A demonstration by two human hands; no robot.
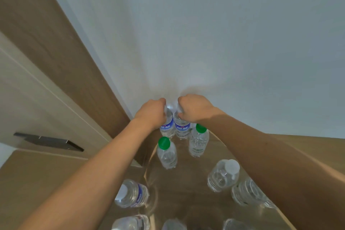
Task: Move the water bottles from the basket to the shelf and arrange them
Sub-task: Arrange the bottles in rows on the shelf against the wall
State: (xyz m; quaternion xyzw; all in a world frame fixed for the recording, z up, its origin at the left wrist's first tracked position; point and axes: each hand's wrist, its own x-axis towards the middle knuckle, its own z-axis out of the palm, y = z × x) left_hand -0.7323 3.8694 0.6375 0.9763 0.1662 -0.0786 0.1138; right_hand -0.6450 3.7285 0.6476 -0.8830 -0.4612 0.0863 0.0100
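At shelf's (186,179) back by wall (205,33), your left hand (152,113) & right hand (195,108) each gripped a blue-label bottle: left bottle (168,127), right bottle (182,127), touching.

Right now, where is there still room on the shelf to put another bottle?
The middle of the wooden shelf is bare, between the green-capped bottle and the white-capped bottle. The back by the wall is crowded: the left hand and right hand each grip a blue-label bottle there.

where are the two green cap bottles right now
In the head view both stand upright on the wooden shelf, just nearer the camera than the two blue-label bottles in the hands: one green-cap bottle left of centre, the other to its right.
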